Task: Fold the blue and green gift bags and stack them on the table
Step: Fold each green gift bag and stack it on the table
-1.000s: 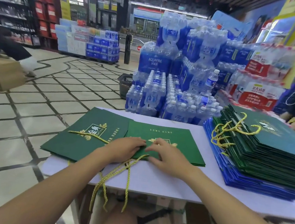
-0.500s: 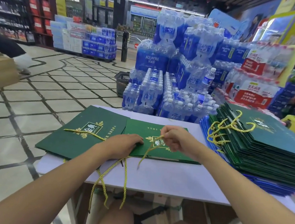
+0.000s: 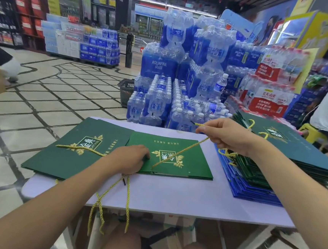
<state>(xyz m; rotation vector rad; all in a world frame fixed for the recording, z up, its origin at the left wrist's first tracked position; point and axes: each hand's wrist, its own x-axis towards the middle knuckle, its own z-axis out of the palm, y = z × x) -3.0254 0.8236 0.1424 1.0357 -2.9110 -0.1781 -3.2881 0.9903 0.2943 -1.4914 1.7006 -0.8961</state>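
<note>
The left hand point(image 3: 130, 158) lies knuckles-up on the near left edge of a flattened green gift bag point(image 3: 195, 166). Its fingers are bent, pressing the bag onto the surface point(image 3: 172, 196). Whether it grips the loose cords point(image 3: 126, 200) trailing from beneath it, I cannot tell. The right hand point(image 3: 224, 134), raised beyond the bag, pinches its gold cord point(image 3: 178, 153) taut. A green pile point(image 3: 67, 155) lies left of the left hand. Beneath the right forearm sits a tall stack point(image 3: 253, 178) of flat green bags over blue ones.
</note>
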